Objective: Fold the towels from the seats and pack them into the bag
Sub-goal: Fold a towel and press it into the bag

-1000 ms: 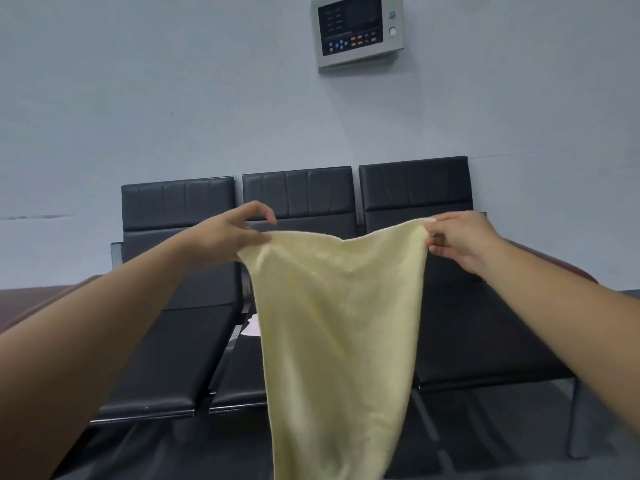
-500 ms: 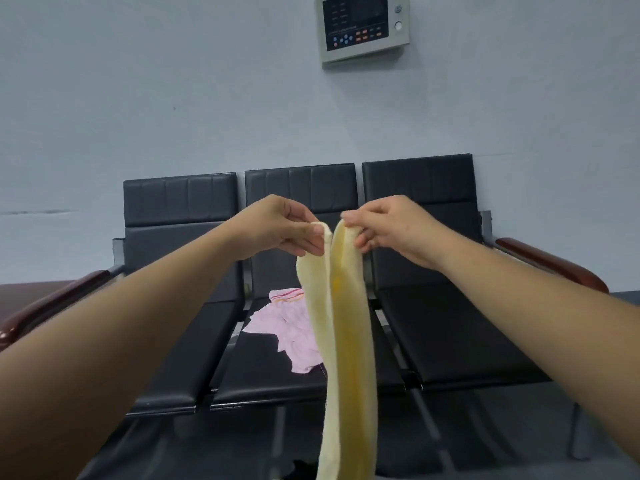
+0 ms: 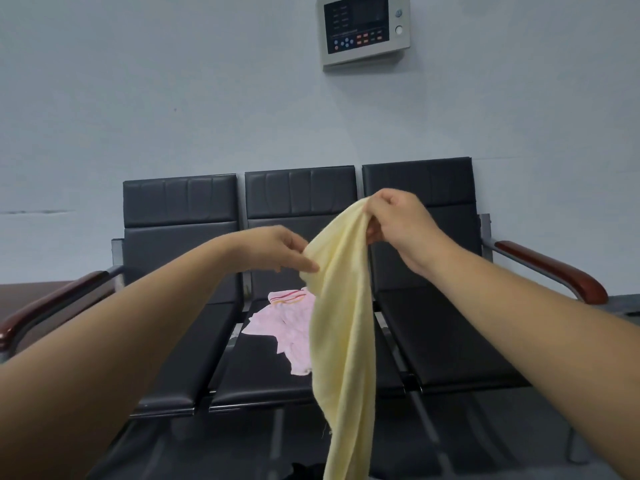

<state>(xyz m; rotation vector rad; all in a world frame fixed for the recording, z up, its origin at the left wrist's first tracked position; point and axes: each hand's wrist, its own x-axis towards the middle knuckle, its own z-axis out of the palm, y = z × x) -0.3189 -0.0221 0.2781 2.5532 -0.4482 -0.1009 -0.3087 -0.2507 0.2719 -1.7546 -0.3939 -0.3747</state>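
A pale yellow towel (image 3: pixel 343 341) hangs doubled lengthwise in front of the black seats. My right hand (image 3: pixel 398 223) pinches its top corners together, held up before the right seat's backrest. My left hand (image 3: pixel 280 251) is lower and to the left, its fingers touching the towel's left edge a little below the top; whether it pinches the cloth is unclear. A crumpled pink towel (image 3: pixel 287 327) with striped trim lies on the middle seat (image 3: pixel 256 372), partly hidden behind the yellow towel. No bag is in view.
A row of three black seats (image 3: pixel 180 237) stands against a grey wall, with dark red armrests (image 3: pixel 554 271) at both ends. A control panel (image 3: pixel 362 29) hangs on the wall above. Something dark (image 3: pixel 304 471) lies on the floor under the seats.
The towel, first held spread wide, was folded in half as both hands met. Now my right hand holds both top corners and my left hand has dropped lower along the towel's left edge.
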